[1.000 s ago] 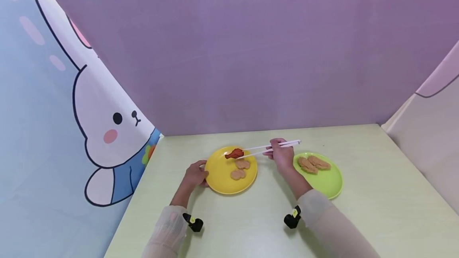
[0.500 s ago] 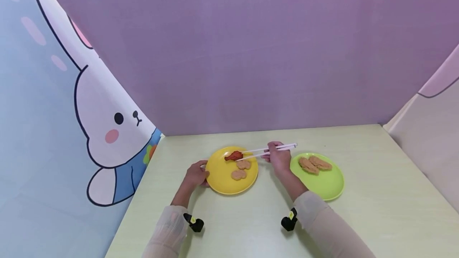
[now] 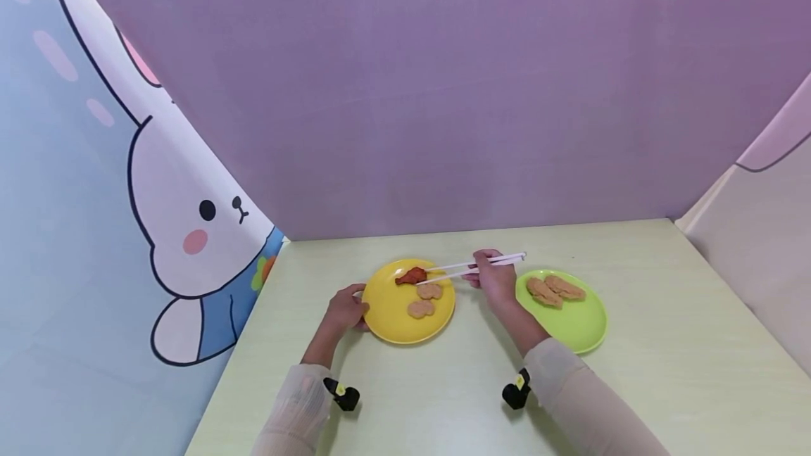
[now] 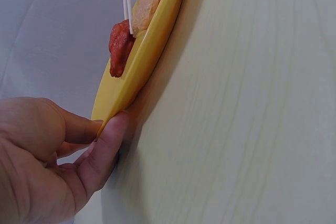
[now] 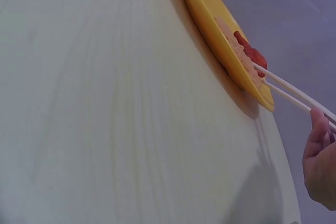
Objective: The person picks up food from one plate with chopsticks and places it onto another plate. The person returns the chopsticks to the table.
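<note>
My left hand [image 3: 346, 308] pinches the left rim of a yellow plate [image 3: 386, 319], thumb on one side and fingers on the other in the left wrist view. On that plate lie a red-brown chicken drumstick [image 3: 411, 276] and two tan nuggets [image 3: 421, 309]. My right hand [image 3: 495, 279] holds a pair of white chopsticks [image 3: 453, 267] over the plate's right side. Their tips meet the thick end of the drumstick [image 4: 120, 48] in the left wrist view. Whether the drumstick is lifted off the plate I cannot tell.
A green plate [image 3: 583, 326] bearing two breaded tan pieces [image 3: 554, 290] stands to the right, partly behind my right forearm. The pale table [image 3: 431, 407] ends at a purple wall [image 3: 469, 90]. A rabbit-printed panel [image 3: 190, 195] borders the left side.
My right hand and the chopsticks have shifted slightly left and toward me. The drumstick has moved a little left and down on the yellow plate. My left hand keeps its hold.
</note>
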Available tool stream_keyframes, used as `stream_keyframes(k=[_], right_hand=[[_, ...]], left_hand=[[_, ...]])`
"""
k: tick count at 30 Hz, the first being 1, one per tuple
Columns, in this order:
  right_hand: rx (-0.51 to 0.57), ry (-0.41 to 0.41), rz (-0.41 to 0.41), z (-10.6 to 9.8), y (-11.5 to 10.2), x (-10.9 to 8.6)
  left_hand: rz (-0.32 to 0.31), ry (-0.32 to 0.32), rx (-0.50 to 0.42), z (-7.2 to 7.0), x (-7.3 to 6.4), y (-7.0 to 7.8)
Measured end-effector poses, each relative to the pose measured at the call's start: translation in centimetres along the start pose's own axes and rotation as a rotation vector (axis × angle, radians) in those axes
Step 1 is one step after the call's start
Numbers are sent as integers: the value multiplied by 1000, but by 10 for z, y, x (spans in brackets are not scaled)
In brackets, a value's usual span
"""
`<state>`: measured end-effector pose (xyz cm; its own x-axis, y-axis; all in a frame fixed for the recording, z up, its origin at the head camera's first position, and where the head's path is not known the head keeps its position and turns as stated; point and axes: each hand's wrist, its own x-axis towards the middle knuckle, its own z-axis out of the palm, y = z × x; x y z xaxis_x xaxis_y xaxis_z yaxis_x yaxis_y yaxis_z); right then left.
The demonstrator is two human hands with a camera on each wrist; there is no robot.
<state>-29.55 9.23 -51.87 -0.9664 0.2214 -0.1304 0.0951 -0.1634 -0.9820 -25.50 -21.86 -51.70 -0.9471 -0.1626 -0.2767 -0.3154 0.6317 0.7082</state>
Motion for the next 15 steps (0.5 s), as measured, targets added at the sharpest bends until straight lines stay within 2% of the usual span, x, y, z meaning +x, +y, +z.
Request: stream_keyframes(k=[15], right_hand=[[16,-21,-12,-20,-16,1]], left_hand=[[9,1,6,1,-1,1]])
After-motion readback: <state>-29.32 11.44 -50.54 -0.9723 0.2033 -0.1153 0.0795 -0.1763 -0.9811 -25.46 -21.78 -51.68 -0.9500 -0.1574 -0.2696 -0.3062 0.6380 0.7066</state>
